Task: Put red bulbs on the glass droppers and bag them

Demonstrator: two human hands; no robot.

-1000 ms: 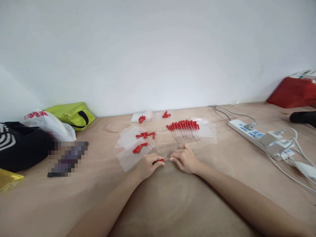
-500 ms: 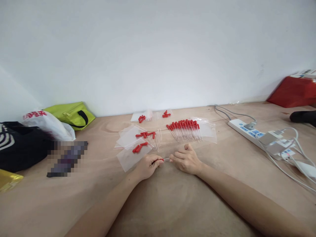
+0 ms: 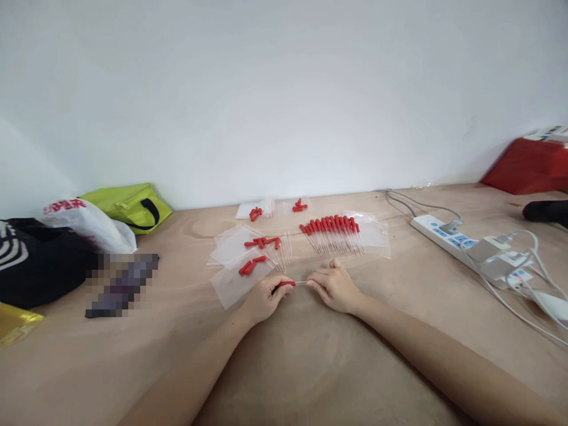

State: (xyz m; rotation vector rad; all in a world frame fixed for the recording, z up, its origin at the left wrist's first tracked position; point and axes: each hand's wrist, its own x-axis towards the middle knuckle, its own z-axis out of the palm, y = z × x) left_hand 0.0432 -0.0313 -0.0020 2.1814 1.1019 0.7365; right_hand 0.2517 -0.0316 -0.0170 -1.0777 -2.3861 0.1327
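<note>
Head view: our left hand [image 3: 264, 300] pinches the red bulb [image 3: 288, 284], our right hand [image 3: 335, 289] grips the clear tube [image 3: 302, 283], and we should hold both in line.

- A bare left hand [image 3: 261, 302], small, with a short, smooth thumb [image 3: 284, 290].
- A bare right hand [image 3: 336, 290], small too, with slim fingers [image 3: 319, 278].
- A bare left arm [image 3: 199, 362], long and smooth, skinny at the wrist and fatter near the elbow end, with one tiny round spot [image 3: 232, 323] close to the wrist.
- A bare right arm [image 3: 426, 348], long and smooth, skinny at the wrist and fatter farther down.
</note>
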